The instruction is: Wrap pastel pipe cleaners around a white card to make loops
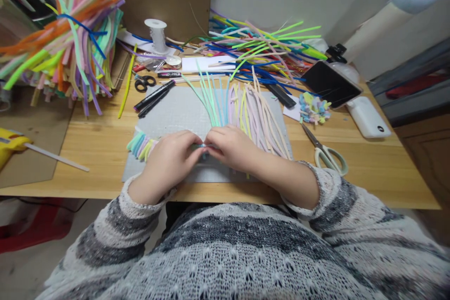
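My left hand [172, 152] and my right hand [232, 147] meet fingertip to fingertip over a grey mat [165, 117]. Both are closed in a pinch on a short bit of light blue pipe cleaner [201, 145], mostly hidden by the fingers. Left of my left hand lies a row of bent pastel pipe cleaners [140, 145] in teal, blue, yellow and pink. Beyond my right hand, straight pipe cleaners are spread in colour groups: mint green ones [207, 98], then blue, lilac, yellow and pale pink ones [270, 122]. My right forearm covers some of their near ends.
Pale-handled scissors [330, 157], a pastel fuzzy cluster [314, 108], a phone [330, 83] and a white device [369, 117] lie right. Black markers [154, 97], small scissors [144, 83] and a wire spool [157, 37] are behind left. A large pipe-cleaner bundle [80, 42] stands left; a glue gun [14, 143] lies nearer.
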A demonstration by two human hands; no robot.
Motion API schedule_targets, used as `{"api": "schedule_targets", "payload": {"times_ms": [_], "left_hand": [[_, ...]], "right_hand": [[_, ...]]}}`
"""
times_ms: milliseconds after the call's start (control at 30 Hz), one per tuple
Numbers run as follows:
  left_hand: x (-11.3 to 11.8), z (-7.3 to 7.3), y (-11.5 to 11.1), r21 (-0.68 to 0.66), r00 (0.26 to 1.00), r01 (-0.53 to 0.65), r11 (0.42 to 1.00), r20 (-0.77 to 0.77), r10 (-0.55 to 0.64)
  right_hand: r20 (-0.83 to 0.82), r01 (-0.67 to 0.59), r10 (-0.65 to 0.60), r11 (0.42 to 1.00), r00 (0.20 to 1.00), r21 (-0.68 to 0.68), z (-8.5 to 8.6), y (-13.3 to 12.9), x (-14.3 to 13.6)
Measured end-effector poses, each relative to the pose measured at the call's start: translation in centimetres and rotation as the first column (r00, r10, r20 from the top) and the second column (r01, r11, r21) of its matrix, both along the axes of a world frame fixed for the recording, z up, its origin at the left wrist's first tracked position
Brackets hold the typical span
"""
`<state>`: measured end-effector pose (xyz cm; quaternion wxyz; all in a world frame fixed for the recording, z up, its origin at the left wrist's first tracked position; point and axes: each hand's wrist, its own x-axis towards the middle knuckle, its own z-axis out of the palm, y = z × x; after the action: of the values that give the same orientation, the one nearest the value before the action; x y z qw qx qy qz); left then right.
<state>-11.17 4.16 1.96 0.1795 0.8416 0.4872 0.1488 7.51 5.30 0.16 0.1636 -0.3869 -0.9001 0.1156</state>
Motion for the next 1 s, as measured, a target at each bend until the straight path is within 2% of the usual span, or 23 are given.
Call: {"api": "schedule_targets", "payload": {"times_ms": [367, 567, 733, 867, 1000], "left_hand": [[0.2, -0.6, -0.1, 0.06, 0.998, -0.034, 0.998, -0.045, 0.037], [0.2, -0.9, -0.3, 0.162, 0.994, 0.0, 0.987, -0.106, 0.017], [0.3, -1.0, -0.4, 0.221, 0.996, 0.02, 0.975, -0.087, -0.001], [0.4, -1.0, -0.3, 0.21, 0.999, 0.005, 0.978, -0.052, 0.006], [0.0, -0.7, -0.1, 0.08, 1.0, 0.009, 0.997, -0.019, -0.008]], "right_hand": [[-0.07, -0.008, 0.001, 0.995, 0.998, -0.097, -0.2, 0.1, 0.2], [-0.059, -0.023, 0.018, 0.995, 0.998, -0.093, -0.2, 0.1, 0.3], [-0.057, -0.014, 0.008, 0.995, 0.998, -0.101, -0.2, 0.1, 0.2], [-0.047, -0.016, 0.011, 0.995, 0.999, -0.103, -0.2, 0.1, 0.2], [-0.046, -0.028, 0.024, 0.996, 0.999, -0.089, -0.2, 0.1, 0.3]]}}
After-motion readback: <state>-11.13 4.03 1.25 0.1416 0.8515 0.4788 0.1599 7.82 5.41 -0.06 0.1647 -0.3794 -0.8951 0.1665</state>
